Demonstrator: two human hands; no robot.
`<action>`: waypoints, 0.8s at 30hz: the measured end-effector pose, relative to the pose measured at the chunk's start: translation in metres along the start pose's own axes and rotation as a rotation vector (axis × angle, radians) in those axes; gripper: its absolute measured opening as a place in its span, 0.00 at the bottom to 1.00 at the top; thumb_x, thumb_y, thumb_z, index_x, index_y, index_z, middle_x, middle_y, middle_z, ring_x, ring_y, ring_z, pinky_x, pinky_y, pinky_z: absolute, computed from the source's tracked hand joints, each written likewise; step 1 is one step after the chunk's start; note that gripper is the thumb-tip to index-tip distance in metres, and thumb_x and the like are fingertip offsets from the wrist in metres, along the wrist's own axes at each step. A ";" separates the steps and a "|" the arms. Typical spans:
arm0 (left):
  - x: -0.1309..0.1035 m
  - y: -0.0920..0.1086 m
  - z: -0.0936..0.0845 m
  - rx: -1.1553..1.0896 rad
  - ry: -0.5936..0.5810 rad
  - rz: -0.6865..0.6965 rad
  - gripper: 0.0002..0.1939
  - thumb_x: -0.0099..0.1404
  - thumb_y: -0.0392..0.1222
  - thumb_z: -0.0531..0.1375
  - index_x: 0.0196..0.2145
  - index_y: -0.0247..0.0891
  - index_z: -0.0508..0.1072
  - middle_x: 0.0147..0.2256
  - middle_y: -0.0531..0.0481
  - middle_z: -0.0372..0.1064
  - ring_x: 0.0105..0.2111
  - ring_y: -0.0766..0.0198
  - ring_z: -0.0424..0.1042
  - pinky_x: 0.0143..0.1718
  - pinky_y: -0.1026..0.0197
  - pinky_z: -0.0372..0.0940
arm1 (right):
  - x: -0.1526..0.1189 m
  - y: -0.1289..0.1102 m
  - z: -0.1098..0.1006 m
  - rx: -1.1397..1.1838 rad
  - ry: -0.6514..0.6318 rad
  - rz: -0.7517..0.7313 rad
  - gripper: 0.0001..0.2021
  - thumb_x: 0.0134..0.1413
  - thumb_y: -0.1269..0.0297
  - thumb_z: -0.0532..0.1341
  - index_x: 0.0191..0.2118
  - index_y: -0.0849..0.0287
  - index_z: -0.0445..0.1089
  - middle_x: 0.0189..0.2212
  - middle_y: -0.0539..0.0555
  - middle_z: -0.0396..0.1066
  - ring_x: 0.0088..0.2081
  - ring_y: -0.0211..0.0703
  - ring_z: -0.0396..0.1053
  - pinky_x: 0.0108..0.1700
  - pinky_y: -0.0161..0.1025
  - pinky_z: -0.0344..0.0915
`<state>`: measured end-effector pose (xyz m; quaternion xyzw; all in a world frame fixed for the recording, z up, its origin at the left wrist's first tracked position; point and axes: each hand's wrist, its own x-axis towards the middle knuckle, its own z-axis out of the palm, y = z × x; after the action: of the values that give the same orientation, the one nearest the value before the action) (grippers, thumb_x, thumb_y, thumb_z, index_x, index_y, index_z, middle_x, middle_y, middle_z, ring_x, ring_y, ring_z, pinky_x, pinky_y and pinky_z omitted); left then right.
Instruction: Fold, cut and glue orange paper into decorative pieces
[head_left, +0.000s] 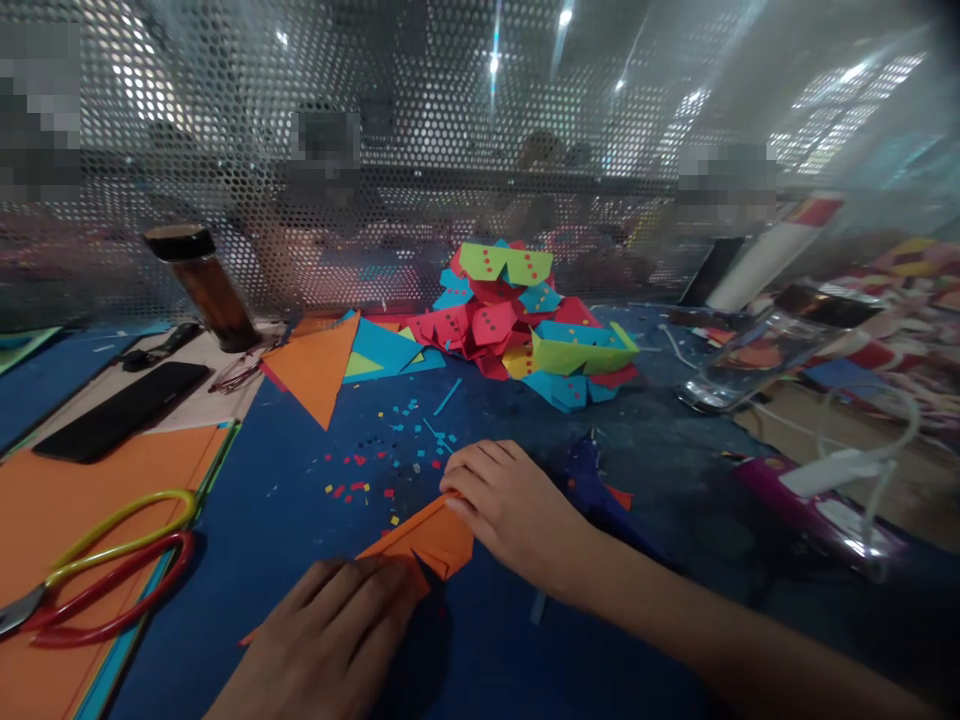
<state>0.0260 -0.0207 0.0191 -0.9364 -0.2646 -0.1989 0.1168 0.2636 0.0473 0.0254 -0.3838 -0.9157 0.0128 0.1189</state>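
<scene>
Orange paper [450, 545] touched both hands equally: the left hand [337, 625] covered its near end, grip hidden from me; the right hand [506, 510] pinched its far end. Its long axis slanted away rightward across the table [259, 540].

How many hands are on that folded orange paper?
2: the left hand on the nearer part of the folded orange paper, the right hand at its farther end.

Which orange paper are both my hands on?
The narrow folded piece, touched by your left hand and right hand. The orange triangle lies farther back, untouched; the large sheet lies at far left, under the scissors.
</scene>
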 end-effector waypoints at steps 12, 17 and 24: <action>-0.001 0.004 0.007 0.072 0.094 -0.074 0.22 0.76 0.32 0.40 0.44 0.36 0.73 0.38 0.53 0.81 0.36 0.63 0.79 0.40 0.61 0.68 | -0.008 -0.002 -0.005 0.078 -0.003 0.085 0.06 0.60 0.68 0.63 0.32 0.58 0.66 0.37 0.52 0.70 0.42 0.46 0.65 0.43 0.42 0.56; 0.000 0.005 0.007 0.070 0.139 -0.091 0.21 0.76 0.32 0.40 0.41 0.36 0.73 0.35 0.53 0.80 0.33 0.63 0.79 0.37 0.61 0.68 | -0.009 -0.002 -0.003 0.100 0.012 0.078 0.09 0.58 0.65 0.66 0.31 0.58 0.65 0.37 0.52 0.70 0.42 0.46 0.65 0.43 0.43 0.56; 0.000 0.005 0.008 0.047 0.151 -0.110 0.20 0.75 0.31 0.42 0.39 0.37 0.73 0.33 0.53 0.78 0.34 0.63 0.77 0.37 0.62 0.68 | -0.008 -0.003 -0.005 0.086 0.002 0.097 0.10 0.58 0.64 0.66 0.30 0.58 0.65 0.36 0.51 0.69 0.41 0.46 0.63 0.41 0.42 0.55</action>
<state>0.0311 -0.0220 0.0113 -0.8999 -0.3105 -0.2686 0.1473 0.2680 0.0395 0.0290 -0.4223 -0.8945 0.0574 0.1352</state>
